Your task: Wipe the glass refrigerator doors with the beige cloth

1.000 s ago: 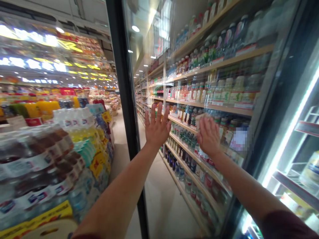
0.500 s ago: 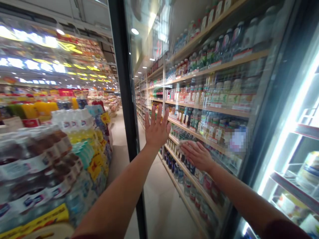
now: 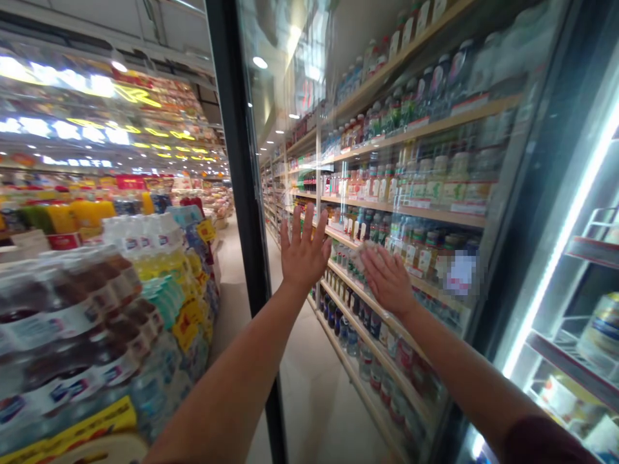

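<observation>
A tall glass fridge door with a black frame stands open in front of me. My left hand rests flat on the glass with its fingers spread upward, holding nothing. A little lower and to the right, my right hand presses a small white cloth against the same pane; the cloth peeks out beyond the fingertips. Both forearms reach forward from the bottom of the view.
Through the glass run wooden shelves of bottled drinks along an aisle. Shrink-wrapped packs of bottles are stacked at the left. The lit fridge interior with wire shelves is at the far right.
My right hand with the cloth slid down and left across the glass, then back up a little. The left hand stayed in place.
</observation>
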Motion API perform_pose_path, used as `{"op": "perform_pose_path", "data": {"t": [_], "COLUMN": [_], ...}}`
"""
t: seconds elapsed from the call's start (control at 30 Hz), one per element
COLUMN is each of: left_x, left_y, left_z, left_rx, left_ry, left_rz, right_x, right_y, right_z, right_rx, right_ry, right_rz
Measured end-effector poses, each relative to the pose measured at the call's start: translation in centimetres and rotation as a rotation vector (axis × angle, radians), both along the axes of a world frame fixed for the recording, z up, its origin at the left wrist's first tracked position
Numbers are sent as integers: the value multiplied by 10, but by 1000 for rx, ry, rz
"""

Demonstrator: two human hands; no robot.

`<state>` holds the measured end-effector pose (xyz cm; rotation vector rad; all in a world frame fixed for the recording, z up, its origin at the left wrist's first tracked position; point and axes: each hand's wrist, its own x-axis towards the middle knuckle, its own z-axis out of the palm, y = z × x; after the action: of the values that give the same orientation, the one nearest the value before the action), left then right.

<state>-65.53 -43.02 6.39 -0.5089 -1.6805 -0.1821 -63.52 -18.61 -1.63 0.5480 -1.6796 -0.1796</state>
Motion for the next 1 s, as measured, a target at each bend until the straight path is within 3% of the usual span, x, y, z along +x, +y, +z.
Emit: {"op": "perform_pose_path", "data": {"t": [0.1,0.13,0.23,0.3,0.43,0.5,0.67,0.73,0.87,1.0], "left_x": [-1,-1,-2,-2,-3,-3,-8,-12,-21,-26], "left_y": [0,0,0,-1,-1,-1,-2,-3,-5,-6], "left_z": [0,0,0,0,0,1,1,1,1,2], "left_rx": [1,4,5,6,13,22,39,46,41,28], "left_ry": [-8,-10,-9,-3,23,19,24,33,59,76], "left_rz": [-2,-1,5,0,-28,-54,-123,-149,-160,-152], "right_x": [0,1,6,7,2,0,2,2,-2,-6], "right_y": [0,-3,-9,-9,-5,-8,-11,-5,6,5], "right_z": [5,2,-10,-11,3,1,-23,-23,-18,-26], "right_rx": [-229,-217,53,149,-132,-213,65,18,-265,-97], "right_ry": [66,67,16,-36,-28,-35,-92,-71,-38,-60], "right_rz": [-68,-61,45,78,-4,-33,2,-16,-116,-82]}}
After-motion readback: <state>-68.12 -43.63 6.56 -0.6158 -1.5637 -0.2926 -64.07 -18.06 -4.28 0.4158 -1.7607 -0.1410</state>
